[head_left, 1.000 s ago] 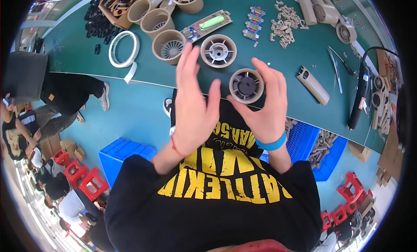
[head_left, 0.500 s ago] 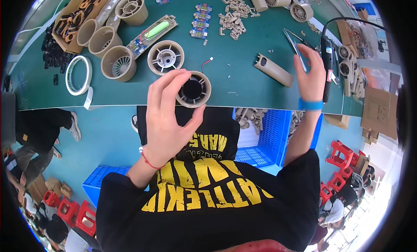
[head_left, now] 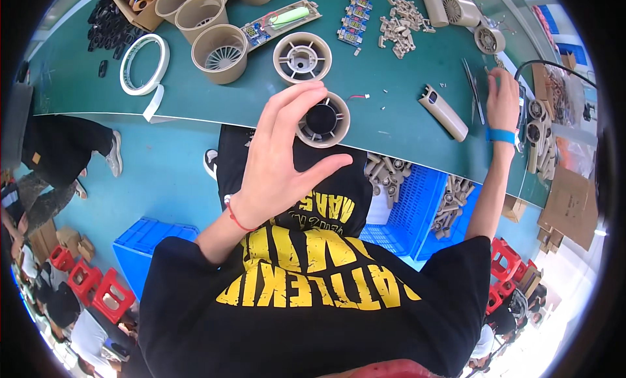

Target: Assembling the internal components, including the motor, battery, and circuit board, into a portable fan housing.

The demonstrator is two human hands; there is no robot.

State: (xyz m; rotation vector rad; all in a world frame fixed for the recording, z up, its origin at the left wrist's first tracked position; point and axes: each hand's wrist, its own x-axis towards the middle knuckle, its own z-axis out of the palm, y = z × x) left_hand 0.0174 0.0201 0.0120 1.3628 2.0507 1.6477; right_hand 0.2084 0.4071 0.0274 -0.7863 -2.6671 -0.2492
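My left hand (head_left: 277, 153) is open, its fingers arched over the far rim of a beige round fan housing (head_left: 345, 120) with a black centre. The thumb stands off from the near side. This housing lies at the table's front edge, a thin red lead with a white plug beside it. At the right, my right hand (head_left: 502, 104) is closed at a black electric screwdriver (head_left: 522, 107), partly covering it; the grip is partly hidden. Metal tweezers (head_left: 475, 91) lie just left of that hand, and a beige tube (head_left: 445, 113) further left.
A second fan housing (head_left: 280, 60) sits behind the first. Beige cups (head_left: 229, 68), a tray with a green battery (head_left: 287, 17), small circuit boards (head_left: 354, 21) and loose beige clips (head_left: 401, 26) lie farther back. A white tape roll (head_left: 125, 68) is at the left; blue crates (head_left: 417, 212) stand below.
The view has shifted, so the table's things appear further right and higher. My left thumb has spread away from the housing. My right hand has turned and closed in at the screwdriver.
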